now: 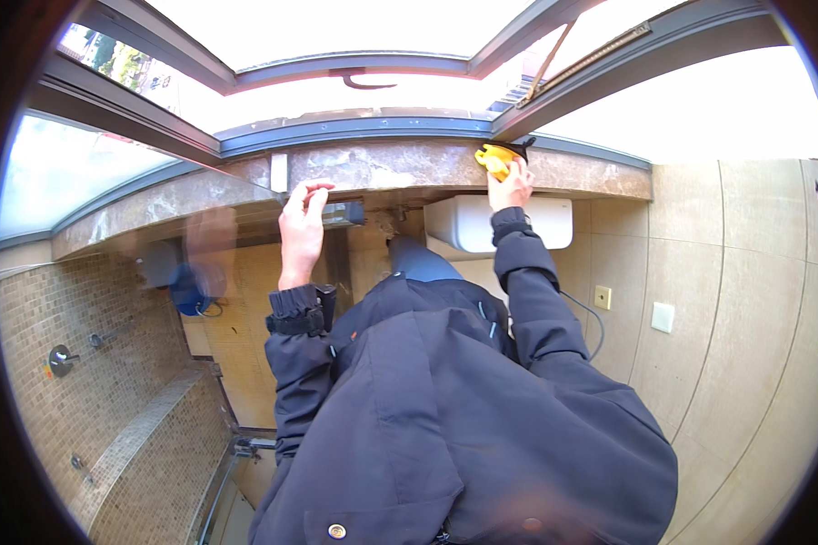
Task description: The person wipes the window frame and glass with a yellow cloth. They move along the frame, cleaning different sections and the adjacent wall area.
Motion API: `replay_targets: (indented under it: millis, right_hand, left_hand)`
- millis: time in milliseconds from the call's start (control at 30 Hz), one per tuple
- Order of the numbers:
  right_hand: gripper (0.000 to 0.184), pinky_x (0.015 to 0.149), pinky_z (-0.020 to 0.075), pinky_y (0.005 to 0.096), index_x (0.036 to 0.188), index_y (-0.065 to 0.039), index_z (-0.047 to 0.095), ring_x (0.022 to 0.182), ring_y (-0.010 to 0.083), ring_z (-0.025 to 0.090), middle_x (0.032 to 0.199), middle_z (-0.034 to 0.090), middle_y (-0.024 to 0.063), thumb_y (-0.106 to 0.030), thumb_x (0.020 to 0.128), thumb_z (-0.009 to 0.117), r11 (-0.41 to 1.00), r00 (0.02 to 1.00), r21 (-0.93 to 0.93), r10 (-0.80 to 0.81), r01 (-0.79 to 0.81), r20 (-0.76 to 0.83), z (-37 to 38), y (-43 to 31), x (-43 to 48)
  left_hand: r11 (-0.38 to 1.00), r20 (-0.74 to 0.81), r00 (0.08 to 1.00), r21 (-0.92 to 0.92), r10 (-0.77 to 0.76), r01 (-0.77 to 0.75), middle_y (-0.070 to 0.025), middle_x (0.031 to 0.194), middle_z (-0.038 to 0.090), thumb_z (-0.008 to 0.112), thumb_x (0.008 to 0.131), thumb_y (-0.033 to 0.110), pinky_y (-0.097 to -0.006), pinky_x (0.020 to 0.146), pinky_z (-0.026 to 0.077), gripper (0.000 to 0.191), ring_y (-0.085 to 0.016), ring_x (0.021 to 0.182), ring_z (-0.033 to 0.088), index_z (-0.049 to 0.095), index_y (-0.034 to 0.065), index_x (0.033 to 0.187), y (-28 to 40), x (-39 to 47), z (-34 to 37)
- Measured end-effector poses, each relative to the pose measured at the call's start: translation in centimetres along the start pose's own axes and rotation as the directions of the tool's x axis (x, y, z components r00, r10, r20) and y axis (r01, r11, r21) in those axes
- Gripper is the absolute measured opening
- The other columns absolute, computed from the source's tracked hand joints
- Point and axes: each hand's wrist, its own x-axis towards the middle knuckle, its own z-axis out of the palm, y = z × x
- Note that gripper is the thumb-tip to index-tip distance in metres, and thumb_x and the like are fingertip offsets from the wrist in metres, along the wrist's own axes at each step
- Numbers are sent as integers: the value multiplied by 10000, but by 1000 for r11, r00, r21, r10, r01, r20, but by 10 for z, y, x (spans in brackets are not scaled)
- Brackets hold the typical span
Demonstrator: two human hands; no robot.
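Observation:
My right hand (511,187) grips a yellow tool with a black pad (496,158), which looks like a suction cup with a small tab on its rim. It is at the marble window sill (395,163), close to the foot of the grey window frame (354,129). Fingers loosely bent, my left hand (303,221) is raised near the sill's front edge and holds nothing. Just beyond its fingertips stands a small white strip (279,173) on the sill. A clear glass panel (245,197) with faint reflections lies to the left of that hand.
An outward-opened window sash (351,66) has a metal stay (586,61) at its right. Below the sill is a white toilet tank (501,225). A mosaic-tiled shower wall (109,306) with a mixer valve (61,360) is at left; a tiled wall (695,272) rises at right.

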Motion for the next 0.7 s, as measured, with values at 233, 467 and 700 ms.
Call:
replay_targets:
  millis: [233,467,700]
  right_hand:
    - [435,913,425,444,1069,-9,602,1071,350,481,1075,572,174,-196,695,724,893,956,380,-285,241,64,25,-113,-72]
    - [478,1000,409,403,1167,1,555,1099,357,491,1221,559,178,-95,721,696,862,957,477,-259,169,129,21,-101,-83]
    - [493,941,423,437,1243,-7,522,1024,362,536,1026,652,191,-128,800,700,973,981,141,190,-183,-38,-11,52,-2]
  left_hand:
    - [998,61,997,-13,56,-55,48,835,596,547,962,148,-221,686,395,173,-50,740,454,685,52,1005,-7,-8,17]
    - [998,182,982,9,55,-58,65,822,572,535,956,111,-201,646,351,163,-35,700,404,684,65,1000,-9,-24,41]
    - [998,216,976,43,38,-49,15,947,647,529,965,107,-219,799,417,153,-56,853,530,666,51,1003,-11,-36,40]
